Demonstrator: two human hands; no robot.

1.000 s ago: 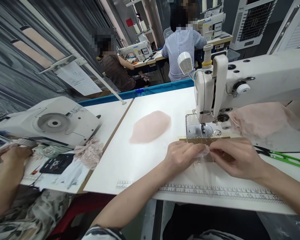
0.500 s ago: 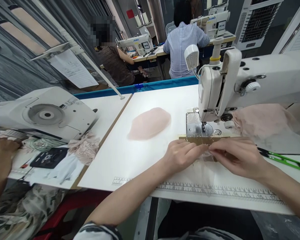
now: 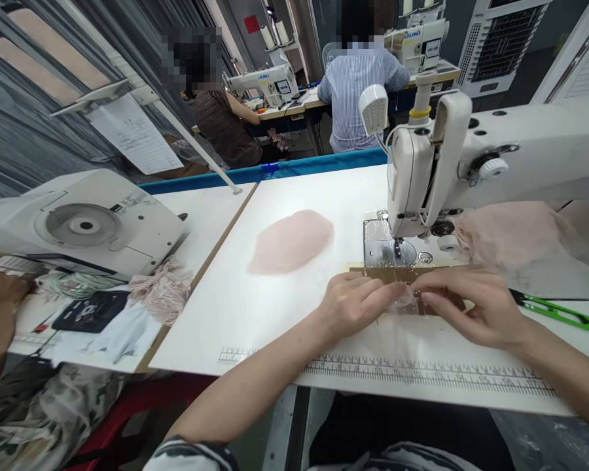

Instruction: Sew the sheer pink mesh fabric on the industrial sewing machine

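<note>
A thin, see-through piece of fabric [image 3: 401, 333] lies at the front of the sewing machine [image 3: 425, 176], draped toward the table's front edge. My left hand [image 3: 356, 301] pinches its upper edge between thumb and fingers, just before the metal needle plate [image 3: 380, 245]. Close against those fingertips is my right hand [image 3: 476, 304], its curled fingers on the same edge and its thumb slightly lower. Exactly how the edge sits between the right fingertips is too small to make out. Beneath both hands runs a brown strip [image 3: 368, 273].
A pale pink fabric piece [image 3: 292, 242] lies flat to the left. More pink fabric [image 3: 515, 229] is bunched under the machine arm. Green thread snips [image 3: 562, 311] lie beside my right hand. Another machine [image 3: 83, 219] stands left, near a co-worker's hand [image 3: 2, 288]. A printed ruler [image 3: 422, 376] lines the front edge.
My right thumb has moved a little away from the left fingertips, and the right hand has opened slightly. My left hand stays almost in place. The whole view has shifted slightly.
</note>
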